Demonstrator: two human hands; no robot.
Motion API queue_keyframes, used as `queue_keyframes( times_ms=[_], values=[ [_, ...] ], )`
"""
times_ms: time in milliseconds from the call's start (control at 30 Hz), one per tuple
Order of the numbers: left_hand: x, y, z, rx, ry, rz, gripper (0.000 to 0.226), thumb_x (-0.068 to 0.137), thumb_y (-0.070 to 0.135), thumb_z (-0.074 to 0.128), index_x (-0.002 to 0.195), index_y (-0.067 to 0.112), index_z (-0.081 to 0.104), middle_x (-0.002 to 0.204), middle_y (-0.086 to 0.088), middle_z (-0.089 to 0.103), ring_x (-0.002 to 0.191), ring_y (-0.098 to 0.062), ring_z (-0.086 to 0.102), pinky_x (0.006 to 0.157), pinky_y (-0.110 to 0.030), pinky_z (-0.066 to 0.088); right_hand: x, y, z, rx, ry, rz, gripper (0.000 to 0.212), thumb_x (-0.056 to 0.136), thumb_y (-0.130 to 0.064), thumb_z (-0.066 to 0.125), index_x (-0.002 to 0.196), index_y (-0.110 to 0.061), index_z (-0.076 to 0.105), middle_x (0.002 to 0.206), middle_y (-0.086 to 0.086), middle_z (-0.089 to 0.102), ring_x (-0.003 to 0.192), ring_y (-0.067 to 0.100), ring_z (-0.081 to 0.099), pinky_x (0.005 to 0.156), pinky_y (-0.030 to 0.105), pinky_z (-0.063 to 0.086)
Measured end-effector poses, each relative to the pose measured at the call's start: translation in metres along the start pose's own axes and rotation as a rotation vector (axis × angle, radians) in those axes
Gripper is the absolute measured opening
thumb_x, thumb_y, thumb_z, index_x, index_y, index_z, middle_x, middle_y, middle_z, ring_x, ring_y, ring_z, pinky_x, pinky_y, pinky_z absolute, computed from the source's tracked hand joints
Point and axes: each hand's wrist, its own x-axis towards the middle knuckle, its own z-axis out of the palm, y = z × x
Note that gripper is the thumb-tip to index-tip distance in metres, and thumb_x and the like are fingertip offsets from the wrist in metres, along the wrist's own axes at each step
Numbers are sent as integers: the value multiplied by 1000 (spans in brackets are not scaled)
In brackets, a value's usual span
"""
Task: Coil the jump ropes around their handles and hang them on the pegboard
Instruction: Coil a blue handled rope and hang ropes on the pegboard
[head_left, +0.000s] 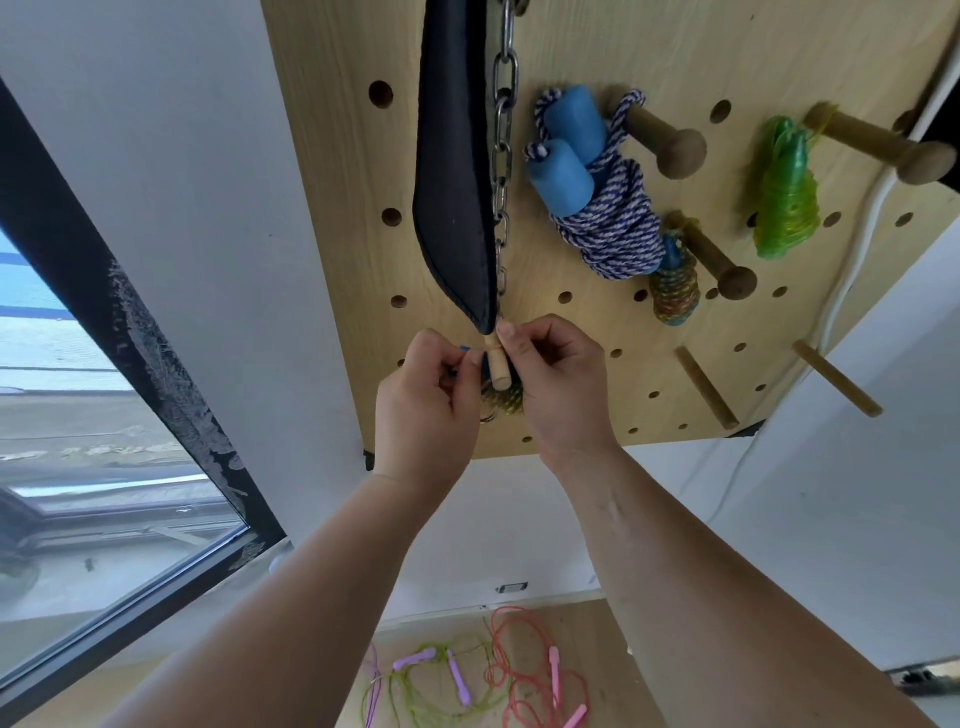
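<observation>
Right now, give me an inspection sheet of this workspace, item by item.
Surface: wooden pegboard on the wall; wooden table below.
Job's things: blue-handled rope, green coil and small multicolour coil hang on pegs; loose ropes lie uncoiled on the table.
Clutter: black padded strap and chain hang on the board.
Hands: left hand and right hand hold a yellow-green coil at a low peg.
Cables: white cable runs down the board's right side.
Surroundings: window on the left; white wall.
</observation>
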Motion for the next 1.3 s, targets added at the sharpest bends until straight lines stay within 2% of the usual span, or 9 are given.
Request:
queue_keyframes(
  times_ms=[100,200,367,500,700,800,900,1067,1300],
  values=[
    [14,-2,3,33,5,-33,32,98,15,64,75,24,44,55,11,49,51,-11,49,44,-18,34,2,-1,1,-43,19,-44,22,96,-15,67,81,0,67,64,-3,66,60,5,60,58,20,52],
    [23,-3,1,88,-10,-11,40,98,18,64,73,34,38,55,12,49,51,-13,48,45,-16,34,0,1,-11,-115,-54,-72,15,99,-12,63,92,-2,73,77,-4,71,72,4,66,67,19,53],
    [19,-5,-8,98,-133,-10,19,98,19,64,94,33,52,62,7,63,56,-8,61,49,-14,45,-1,5,-20,-279,-116,-119,12,94,-7,68,101,-12,76,88,-3,76,82,12,73,74,23,58],
    [5,1,3,99,-138,-40,27,96,9,62,121,17,65,61,3,64,56,-13,61,59,-35,56,-5,9,-12,-334,-64,-112,12,95,-13,67,91,-23,72,83,-7,73,79,11,70,71,25,57],
    [11,4,10,81,-97,-152,9,96,16,66,96,22,71,68,13,65,65,-5,63,55,-14,46,-1,10,-7,-360,-46,-107,8,98,-16,64,94,-19,69,86,-9,71,82,8,68,75,28,57],
    [4,5,16,-19,-27,-334,12,96,26,68,84,26,69,71,11,69,67,-5,65,60,-23,51,-7,16,-1,-305,-22,-93,9,99,-20,63,93,-27,66,89,-8,71,87,12,68,80,37,59],
    [-6,10,20,-212,74,-578,25,96,33,68,77,17,70,65,8,67,60,-7,61,59,-29,51,-15,22,5,-285,26,-91,17,99,-24,63,90,-37,59,91,-6,69,88,11,67,78,32,57],
    [-23,25,16,-562,64,-930,44,101,50,52,79,15,68,74,-4,65,66,-16,65,63,-35,57,-26,30,11,-231,91,-47,7,101,-20,59,95,-25,59,84,-10,66,79,7,66,71,27,57],
    [-27,25,5,-586,-40,-804,36,104,31,52,86,3,65,72,-8,61,68,-22,60,59,-37,50,-31,27,11,-202,27,-55,2,100,-19,57,98,-20,58,88,-3,65,79,13,64,72,28,56]
  ],
)
